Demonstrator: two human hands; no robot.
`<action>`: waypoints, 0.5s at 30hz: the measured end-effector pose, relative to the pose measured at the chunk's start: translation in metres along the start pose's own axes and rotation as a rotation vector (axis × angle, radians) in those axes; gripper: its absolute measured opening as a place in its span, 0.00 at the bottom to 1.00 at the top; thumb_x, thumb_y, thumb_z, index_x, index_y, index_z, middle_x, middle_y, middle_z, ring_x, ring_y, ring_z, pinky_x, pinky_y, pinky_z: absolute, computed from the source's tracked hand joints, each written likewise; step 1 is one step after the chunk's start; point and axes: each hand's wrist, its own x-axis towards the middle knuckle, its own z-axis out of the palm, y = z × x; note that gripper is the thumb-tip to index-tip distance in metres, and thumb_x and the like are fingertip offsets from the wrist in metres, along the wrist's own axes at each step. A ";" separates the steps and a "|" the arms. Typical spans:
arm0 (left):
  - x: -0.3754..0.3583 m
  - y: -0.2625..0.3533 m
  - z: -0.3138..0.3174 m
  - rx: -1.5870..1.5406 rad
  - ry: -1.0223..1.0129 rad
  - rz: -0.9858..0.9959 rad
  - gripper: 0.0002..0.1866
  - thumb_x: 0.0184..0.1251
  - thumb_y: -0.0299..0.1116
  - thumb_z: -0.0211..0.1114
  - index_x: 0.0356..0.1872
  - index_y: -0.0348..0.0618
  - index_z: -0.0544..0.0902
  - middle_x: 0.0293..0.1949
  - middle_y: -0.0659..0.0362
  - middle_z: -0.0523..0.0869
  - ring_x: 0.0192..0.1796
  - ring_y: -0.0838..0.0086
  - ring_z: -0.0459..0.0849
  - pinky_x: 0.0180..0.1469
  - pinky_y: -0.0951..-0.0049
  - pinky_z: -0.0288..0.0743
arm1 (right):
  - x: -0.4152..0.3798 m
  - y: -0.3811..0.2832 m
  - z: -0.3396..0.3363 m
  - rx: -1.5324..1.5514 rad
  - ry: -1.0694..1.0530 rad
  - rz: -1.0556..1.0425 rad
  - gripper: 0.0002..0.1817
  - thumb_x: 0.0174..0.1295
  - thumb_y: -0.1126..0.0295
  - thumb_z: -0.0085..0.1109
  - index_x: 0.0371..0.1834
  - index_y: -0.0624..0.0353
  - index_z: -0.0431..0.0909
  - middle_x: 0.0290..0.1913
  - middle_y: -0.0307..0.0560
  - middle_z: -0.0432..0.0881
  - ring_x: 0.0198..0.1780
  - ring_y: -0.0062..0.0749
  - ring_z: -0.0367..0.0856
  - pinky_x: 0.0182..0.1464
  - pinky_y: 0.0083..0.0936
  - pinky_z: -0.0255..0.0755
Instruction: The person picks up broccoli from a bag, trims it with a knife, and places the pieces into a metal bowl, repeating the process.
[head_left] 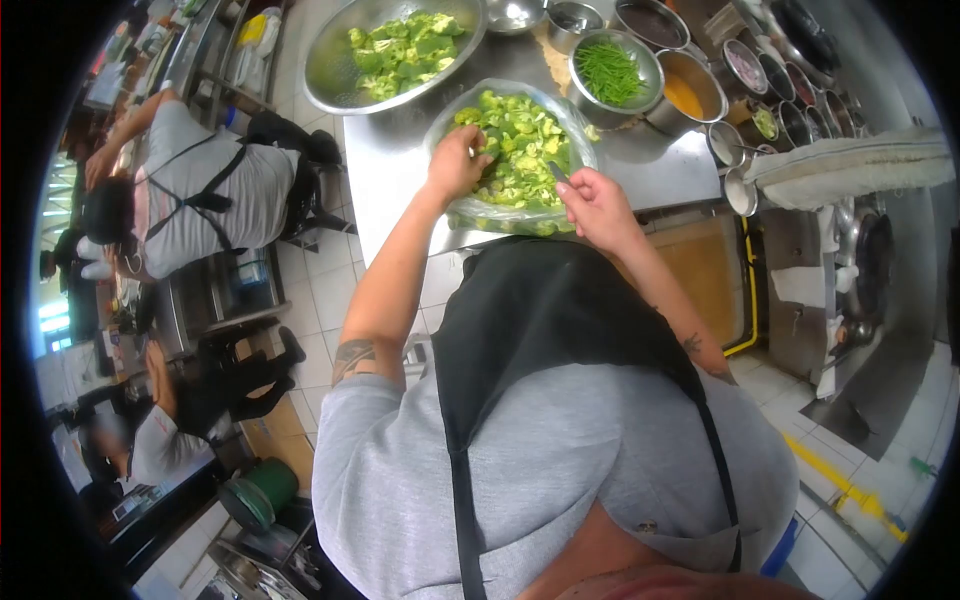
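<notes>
Cut broccoli [520, 135] fills a wide container lined with a clear plastic bag [583, 140] on the steel table in front of me. At its left side, my left hand [460, 163] reaches in with curled fingers around a piece of broccoli, which the fingers mostly hide. My right hand [600, 210] is closed on a small knife [558, 172] at the right edge of the bag. The short dark blade points up and left over the broccoli. Most of the handle is covered by my fingers.
Beyond the bag, a large steel bowl [325, 75] holds more broccoli. To the right stand a bowl of chopped green vegetables [608, 75], a pot with orange contents [685, 95] and several other pots. Two co-workers, one in a grey shirt [200, 195], work at the left counters.
</notes>
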 end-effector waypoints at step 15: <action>-0.046 0.035 0.018 -2.092 -0.479 -0.181 0.23 0.86 0.43 0.52 0.74 0.48 0.69 0.64 0.50 0.82 0.59 0.49 0.88 0.56 0.56 0.84 | 0.008 -0.004 0.012 0.089 -0.161 0.017 0.12 0.79 0.62 0.61 0.46 0.61 0.80 0.27 0.35 0.79 0.22 0.14 0.72 0.24 0.18 0.67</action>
